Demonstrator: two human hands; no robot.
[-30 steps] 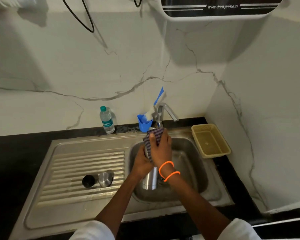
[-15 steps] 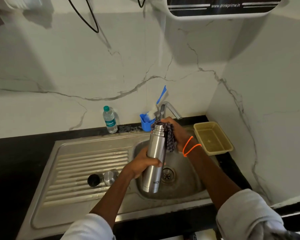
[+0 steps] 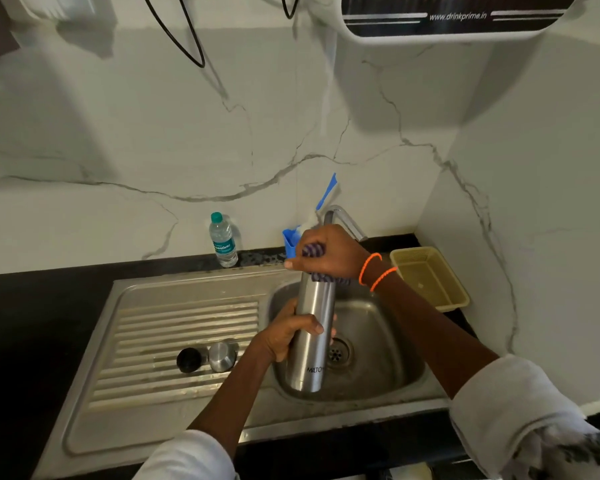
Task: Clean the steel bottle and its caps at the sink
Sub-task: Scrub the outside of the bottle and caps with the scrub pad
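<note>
A tall steel bottle (image 3: pixel 310 341) stands nearly upright over the sink bowl (image 3: pixel 378 327). My left hand (image 3: pixel 288 336) grips its middle. My right hand (image 3: pixel 328 252) closes over the bottle's top, holding a dark checked cloth (image 3: pixel 321 277) against it. The cloth hides the bottle's mouth. Two caps lie on the ribbed drainboard (image 3: pixel 153 341) to the left: a black cap (image 3: pixel 189 359) and a steel cap (image 3: pixel 221 356), side by side.
A tap (image 3: pixel 347 220) rises behind the sink. A blue holder with a brush (image 3: pixel 291 240) and a plastic water bottle (image 3: pixel 223 240) stand against the marble wall. A yellow basket (image 3: pixel 430 277) sits at the right. A water purifier (image 3: pixel 447 15) hangs above.
My right hand moved the cloth from the side of the bottle's neck onto its top. The bottle stayed upright in my left hand.
</note>
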